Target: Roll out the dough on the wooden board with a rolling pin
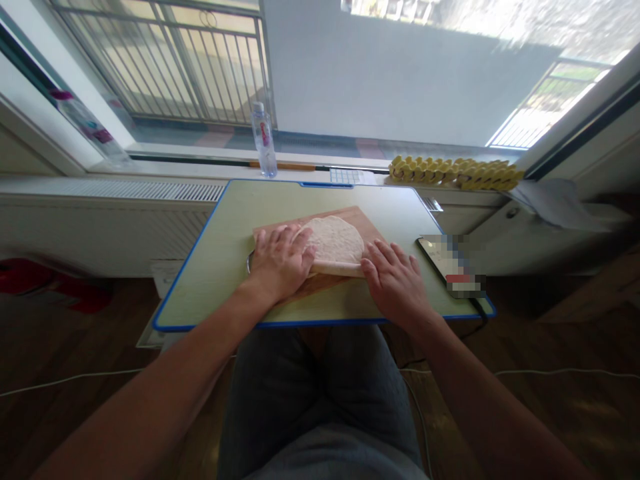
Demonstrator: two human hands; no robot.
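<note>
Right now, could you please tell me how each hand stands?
Left hand: open, palm down over the rolling pin.
Right hand: open, palm down over its right end.

Dough: creamy white
Rolling pin: pale cream
Board: warm reddish brown
Table: pale yellow-green, blue-edged
Bottle: clear, red-labelled, white-capped
Sheet: white with blue grid
Jeans: faded grey-blue
</note>
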